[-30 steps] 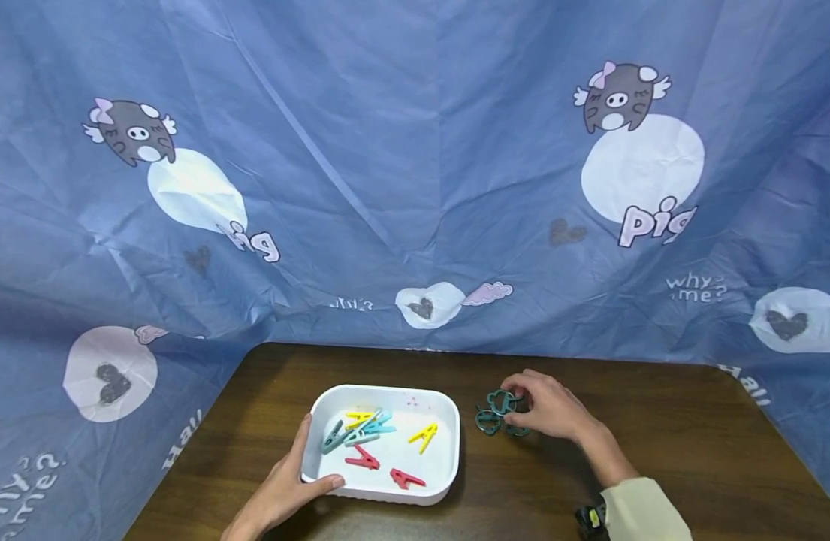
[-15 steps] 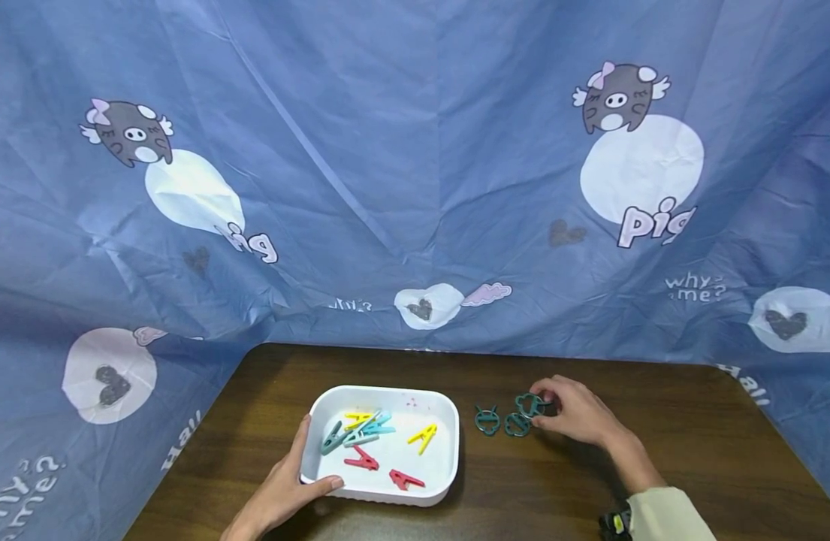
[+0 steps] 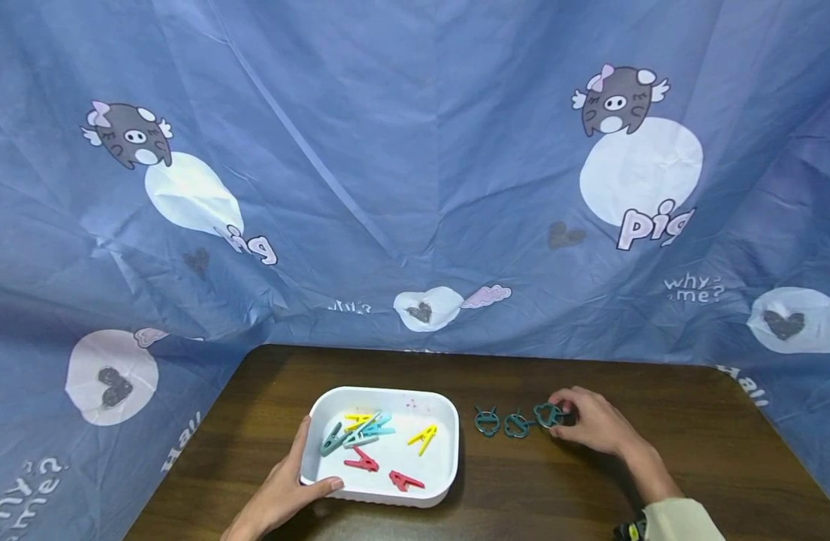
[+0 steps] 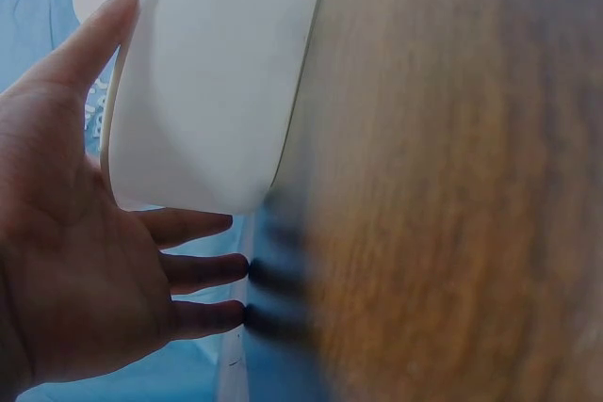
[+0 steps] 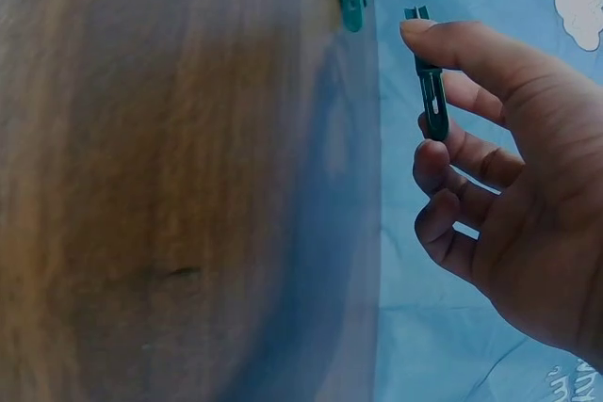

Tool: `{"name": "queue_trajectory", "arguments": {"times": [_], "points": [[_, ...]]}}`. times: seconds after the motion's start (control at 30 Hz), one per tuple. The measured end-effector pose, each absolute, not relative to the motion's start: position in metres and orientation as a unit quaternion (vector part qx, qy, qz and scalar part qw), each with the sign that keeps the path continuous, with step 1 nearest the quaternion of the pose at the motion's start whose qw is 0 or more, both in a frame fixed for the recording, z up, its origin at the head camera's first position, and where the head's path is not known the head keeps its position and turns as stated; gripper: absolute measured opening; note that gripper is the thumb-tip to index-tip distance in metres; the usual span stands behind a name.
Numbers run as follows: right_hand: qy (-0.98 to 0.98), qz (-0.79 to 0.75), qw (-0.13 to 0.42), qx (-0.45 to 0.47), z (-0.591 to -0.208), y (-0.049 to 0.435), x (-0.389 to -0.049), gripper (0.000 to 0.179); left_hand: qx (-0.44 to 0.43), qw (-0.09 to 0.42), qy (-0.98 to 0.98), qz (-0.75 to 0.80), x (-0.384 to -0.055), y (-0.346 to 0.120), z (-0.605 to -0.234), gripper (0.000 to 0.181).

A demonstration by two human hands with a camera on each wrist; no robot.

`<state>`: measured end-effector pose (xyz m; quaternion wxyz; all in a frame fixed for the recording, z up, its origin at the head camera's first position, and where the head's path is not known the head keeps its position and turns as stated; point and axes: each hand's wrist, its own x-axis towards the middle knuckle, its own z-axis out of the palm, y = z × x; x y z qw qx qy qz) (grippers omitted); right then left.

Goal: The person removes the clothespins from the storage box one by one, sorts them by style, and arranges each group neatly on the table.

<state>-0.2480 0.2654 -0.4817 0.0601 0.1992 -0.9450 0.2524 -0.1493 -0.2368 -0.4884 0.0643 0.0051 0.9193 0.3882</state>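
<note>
In the head view my left hand (image 3: pixel 282 481) rests at the near left corner of a white plastic box (image 3: pixel 448 406). Its thumb lies on the near rim and its straight fingers along the left side; the left wrist view shows the lower fingers (image 4: pixel 203 270) spread apart. Inside the box lie several clothespins: yellow (image 3: pixel 424 437), red (image 3: pixel 406 479), light blue and grey-green. My right hand (image 3: pixel 593 421) pinches a dark green cloud-shaped clip (image 3: pixel 548 415) between thumb and fingers, just over the table. Two similar clips, one left (image 3: pixel 487 421) and one middle (image 3: pixel 517 425), lie beside it.
The dark brown wooden table (image 3: pixel 523 496) carries everything. A blue patterned cloth (image 3: pixel 360 165) hangs behind its far edge and down both sides. The row of clips lies to the right of the box.
My right hand has moved right, carrying its clip away from the other two, which now lie separately. The left hand and the box have stayed in place.
</note>
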Motion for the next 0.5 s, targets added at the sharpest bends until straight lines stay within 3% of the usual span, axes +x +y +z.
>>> {"name": "queue_trajectory", "arguments": {"times": [0.5], "points": [[-0.949, 0.243, 0.044, 0.194, -0.499, 0.278, -0.246, 0.04, 0.01, 0.06, 0.919, 0.389, -0.148, -0.237, -0.49, 0.119]]}}
